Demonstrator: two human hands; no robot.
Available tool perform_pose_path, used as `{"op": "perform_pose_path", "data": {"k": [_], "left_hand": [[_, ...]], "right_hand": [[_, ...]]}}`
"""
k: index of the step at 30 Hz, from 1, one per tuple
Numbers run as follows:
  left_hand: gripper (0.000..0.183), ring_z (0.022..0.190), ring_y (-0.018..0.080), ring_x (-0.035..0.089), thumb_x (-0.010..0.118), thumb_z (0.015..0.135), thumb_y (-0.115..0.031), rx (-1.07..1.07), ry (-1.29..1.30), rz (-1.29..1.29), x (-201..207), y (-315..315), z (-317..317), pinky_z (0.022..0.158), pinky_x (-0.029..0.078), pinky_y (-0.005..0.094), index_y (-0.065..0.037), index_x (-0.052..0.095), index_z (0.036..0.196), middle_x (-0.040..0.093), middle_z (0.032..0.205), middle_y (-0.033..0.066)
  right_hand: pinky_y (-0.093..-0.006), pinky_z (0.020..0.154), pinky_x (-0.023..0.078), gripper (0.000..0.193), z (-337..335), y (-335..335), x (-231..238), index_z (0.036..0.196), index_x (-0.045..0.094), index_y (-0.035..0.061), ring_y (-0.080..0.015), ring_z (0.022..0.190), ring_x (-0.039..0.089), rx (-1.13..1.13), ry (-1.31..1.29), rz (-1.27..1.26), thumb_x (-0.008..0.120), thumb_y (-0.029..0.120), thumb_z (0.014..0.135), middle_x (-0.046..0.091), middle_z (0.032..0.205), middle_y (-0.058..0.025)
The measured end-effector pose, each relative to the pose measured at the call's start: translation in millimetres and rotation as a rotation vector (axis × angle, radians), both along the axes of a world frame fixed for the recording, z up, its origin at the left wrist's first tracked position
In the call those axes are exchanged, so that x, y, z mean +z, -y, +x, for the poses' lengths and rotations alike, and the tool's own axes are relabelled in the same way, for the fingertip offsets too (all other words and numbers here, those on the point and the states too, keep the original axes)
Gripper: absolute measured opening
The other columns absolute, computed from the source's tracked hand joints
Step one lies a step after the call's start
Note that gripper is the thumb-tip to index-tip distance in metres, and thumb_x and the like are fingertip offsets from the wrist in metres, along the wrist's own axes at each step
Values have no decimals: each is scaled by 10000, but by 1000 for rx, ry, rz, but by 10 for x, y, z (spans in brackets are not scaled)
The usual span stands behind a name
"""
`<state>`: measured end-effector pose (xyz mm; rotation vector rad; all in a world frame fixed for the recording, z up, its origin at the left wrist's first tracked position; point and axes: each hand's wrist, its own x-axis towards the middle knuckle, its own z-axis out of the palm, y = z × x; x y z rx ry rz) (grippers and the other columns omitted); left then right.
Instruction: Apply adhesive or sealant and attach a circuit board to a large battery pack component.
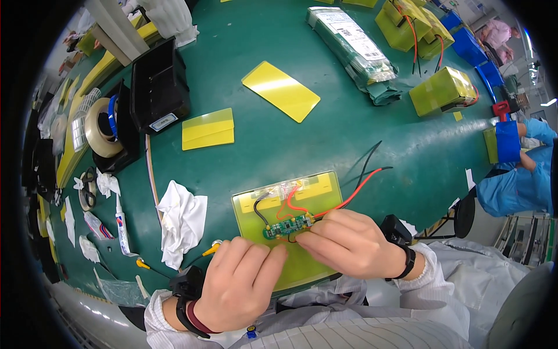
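A green circuit board (289, 225) lies tilted over a flat yellow-green battery pack (247, 224) at the table's near edge. Red and black wires join the board to the pack's taped far end. My right hand (351, 243) pinches the board's right end, where a thick red lead (361, 192) and a black lead (361, 171) run away to the far right. Curled fingers bring my left hand (241, 282) close to the board's lower left, over the pack. Whatever its fingertips grip is hidden.
Yellow sheets (282, 93) lie farther back, near a green package (351, 46). Battery packs (443, 92) stand at the right, close to a co-worker's blue sleeve (517, 186). To the left are a white cloth (181, 224), a tube (122, 227), scissors (88, 189) and black bins (160, 87).
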<state>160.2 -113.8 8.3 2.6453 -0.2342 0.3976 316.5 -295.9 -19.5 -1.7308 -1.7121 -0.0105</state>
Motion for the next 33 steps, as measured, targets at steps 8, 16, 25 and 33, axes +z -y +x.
{"op": "perform_pose_path", "data": {"k": [8, 16, 25, 33], "left_hand": [[356, 778, 266, 539, 655, 735, -62, -10, -31, -56, 8, -24, 24, 627, 431, 375, 57, 666, 1071, 569, 883, 115], [347, 766, 261, 552, 678, 737, -52, 19, -17, -74, -6, -28, 81, 635, 445, 372, 48, 667, 1069, 577, 851, 104], [342, 756, 259, 550, 669, 739, -43, 14, -17, -86, -35, -32, 108, 632, 441, 374, 47, 672, 1069, 569, 839, 102], [302, 752, 276, 561, 806, 718, 18, 38, -44, -109, -33, -15, 121, 658, 448, 386, -9, 714, 1004, 616, 838, 76]], "right_hand": [[-329, 678, 539, 387, 5, -1, 50, 1051, 681, -85, -234, 785, 599, 25, 86, -10, 684, 54, 689, 584, 893, -94], [-345, 669, 545, 380, 20, -9, 92, 1028, 691, -74, -242, 772, 613, 11, 42, -23, 699, 58, 671, 609, 899, -105], [-328, 615, 539, 374, -10, -43, 115, 1003, 704, -74, -228, 720, 610, 32, 172, -59, 685, 71, 659, 627, 894, -113], [-301, 582, 497, 439, -24, -33, 126, 1020, 718, -73, -189, 713, 582, 90, 316, -28, 665, 95, 618, 602, 868, -85]]}}
